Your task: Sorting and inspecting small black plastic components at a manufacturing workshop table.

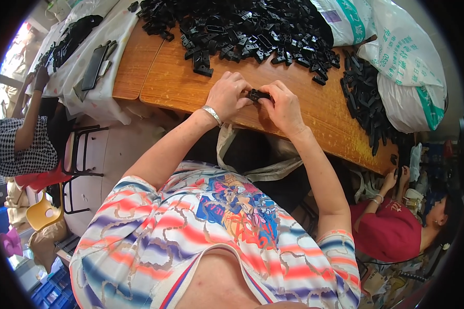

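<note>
Both hands are being kept together over the middle of the wooden bench [180,85], near its front edge. One small black plastic part [258,95] is being pinched between them: the left hand [228,96] is being curled around its left end, with the fingers closed and a silver bangle [212,115] being worn at the wrist, while the right hand [285,106] is being closed on its right end with thumb and fingertips. The part is being held just above the bench top, between the two hands.

Two heaps of similar black parts are being kept on the bench: one large pile [242,28] along the far edge, too many to be counted, and one smaller pile [366,100] to the right, near the bench's right end. Beside the smaller pile, two white woven sacks [407,67] with green print are being leaned against each other. At the far left, one white sheet [95,62] is being draped over the bench's end, with a few dark flat strips being left on it.

Two other people are being shown at the edges: one in a black-and-white checked top [15,147] at the left, and one in a red shirt [392,229] at the lower right, whose two hands are being raised toward the bench's edge. One yellow chair [42,212] is being seen at the lower left.
</note>
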Tool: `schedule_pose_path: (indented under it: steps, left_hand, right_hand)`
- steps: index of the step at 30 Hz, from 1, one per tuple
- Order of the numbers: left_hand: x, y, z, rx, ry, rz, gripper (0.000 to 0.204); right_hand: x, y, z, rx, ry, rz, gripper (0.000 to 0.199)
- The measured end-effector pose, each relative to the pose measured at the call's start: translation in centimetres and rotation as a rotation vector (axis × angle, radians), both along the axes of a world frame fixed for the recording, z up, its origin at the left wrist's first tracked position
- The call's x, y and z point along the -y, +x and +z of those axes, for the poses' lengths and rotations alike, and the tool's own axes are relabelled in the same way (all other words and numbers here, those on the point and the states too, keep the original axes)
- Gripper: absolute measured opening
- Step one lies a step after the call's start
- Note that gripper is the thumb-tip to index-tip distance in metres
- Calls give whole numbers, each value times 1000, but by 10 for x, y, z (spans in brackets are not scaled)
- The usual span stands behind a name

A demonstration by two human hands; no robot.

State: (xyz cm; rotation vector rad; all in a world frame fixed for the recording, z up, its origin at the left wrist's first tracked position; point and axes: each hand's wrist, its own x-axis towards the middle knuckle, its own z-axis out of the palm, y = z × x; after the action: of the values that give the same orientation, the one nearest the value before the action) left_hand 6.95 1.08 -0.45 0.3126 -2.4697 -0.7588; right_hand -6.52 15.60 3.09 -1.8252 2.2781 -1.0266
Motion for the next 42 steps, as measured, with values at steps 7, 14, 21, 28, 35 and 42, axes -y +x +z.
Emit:
schedule_pose_path:
  steps: [7,14,21,28,35,42]
  left_hand:
    - [2,-1,2,12,21,-1,23]
    - [0,-2,0,16,8,26,22]
    - [-1,9,-4,-39,-46,-18,32]
    - [21,48,18,-111,-147,164,34]
    - [59,62,11,-76,-299,332,33]
    - [48,50,9,-99,-219,292,15]
  right_hand:
    - [0,12,-3,-169,4,43,20]
    - [-2,14,-8,-352,73,34,28]
    - [-2,16,-19,-476,89,0,30]
    - [-32,27,-5,-204,-25,6,25]
    - [-81,66,-19,-139,89,144,29]
    - [-76,49,-16,-43,52,119,12]
